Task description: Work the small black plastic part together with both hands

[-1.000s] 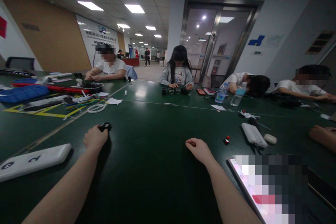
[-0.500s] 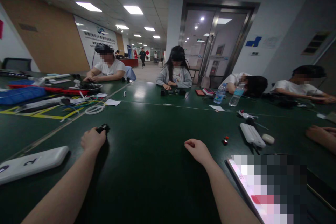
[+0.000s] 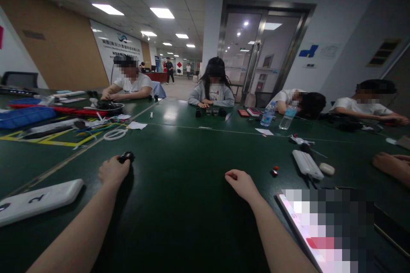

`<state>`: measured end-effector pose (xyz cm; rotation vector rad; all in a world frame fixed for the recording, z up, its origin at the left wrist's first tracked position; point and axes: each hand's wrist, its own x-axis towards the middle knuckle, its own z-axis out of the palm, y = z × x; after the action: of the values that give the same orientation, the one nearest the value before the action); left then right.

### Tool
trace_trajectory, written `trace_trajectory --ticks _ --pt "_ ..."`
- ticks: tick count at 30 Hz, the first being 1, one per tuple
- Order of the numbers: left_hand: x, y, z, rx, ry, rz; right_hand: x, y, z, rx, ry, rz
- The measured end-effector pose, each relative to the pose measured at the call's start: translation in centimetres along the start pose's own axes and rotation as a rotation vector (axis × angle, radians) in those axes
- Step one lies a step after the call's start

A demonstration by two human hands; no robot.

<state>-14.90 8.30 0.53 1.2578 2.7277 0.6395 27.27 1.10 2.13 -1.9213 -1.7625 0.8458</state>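
Note:
My left hand [image 3: 114,170] rests on the dark green table [image 3: 179,187], fingers closed round a small black object [image 3: 127,157] with a shiny part. Most of that object is covered by the hand, and its kind cannot be made out. To the right, my right hand [image 3: 241,182] lies on the table with its fingers curled in, and nothing shows between them. Nearest to it is a small red and black piece [image 3: 274,171], lying apart from the hand.
A white power bank [image 3: 41,200] marked 2 lies at the left. On the right are a lit phone [image 3: 303,226], a white block [image 3: 308,164] with a cable and two water bottles [image 3: 268,114]. Cables and a blue tray [image 3: 27,116] fill the far left. Several people sit around the table.
Both my hands have stayed in place; the black object in my left hand is turned very slightly. A person walking in the far background has moved a little left.

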Motion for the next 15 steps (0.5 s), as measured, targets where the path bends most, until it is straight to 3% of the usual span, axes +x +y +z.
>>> trace_trajectory --ticks 8,15 --pt "-0.02 0.00 -0.31 0.026 -0.070 0.017 -0.17 -0.05 -0.08 0.018 -0.005 -0.003" --pt "0.30 -0.17 0.15 0.024 -0.035 0.018 -0.28 -0.24 -0.11 0.020 0.001 0.000"
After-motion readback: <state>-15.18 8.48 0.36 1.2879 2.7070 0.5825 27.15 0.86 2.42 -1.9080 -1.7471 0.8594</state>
